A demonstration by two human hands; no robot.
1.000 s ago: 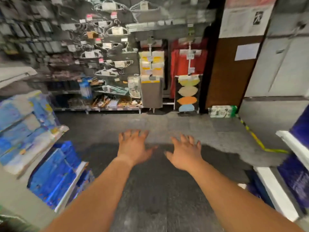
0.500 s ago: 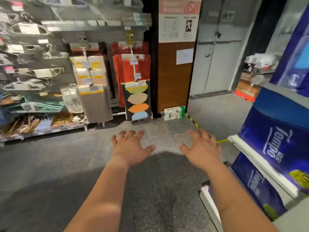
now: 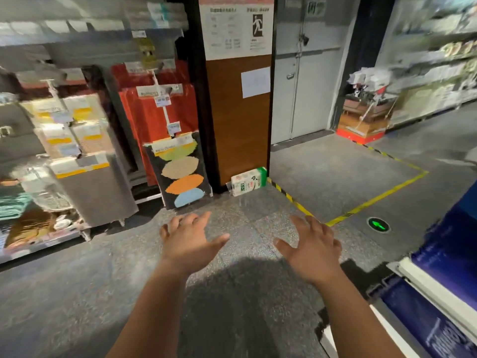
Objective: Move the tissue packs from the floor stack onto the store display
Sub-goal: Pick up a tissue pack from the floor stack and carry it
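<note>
over the floor: both hands hang empty above the speckled grey floor (image 3: 103, 293), forearms reaching in from 6 o'clock
step in hand: judged as the walk between loads, nothing carried
left hand (image 3: 189, 242): at 7 o'clock of centre, palm down, fingers spread wide, thumb out toward 3 o'clock
right hand (image 3: 313, 250): at 5 o'clock of centre, palm down, fingers spread and relaxed, thumb pointing at 9 o'clock
tissue packs (image 3: 449, 257): dark blue packs sit on the store display (image 3: 433, 288) with white shelf edges at 4 o'clock; the floor stack is not in view
next move: likely to find the floor stack, then close both hands round a pack
elsewhere: a white and green carton (image 3: 249, 181) lies by the brown wall panel (image 3: 238, 125) at 12 o'clock; a green arrow marker (image 3: 378, 225) glows at 3 o'clock
</note>
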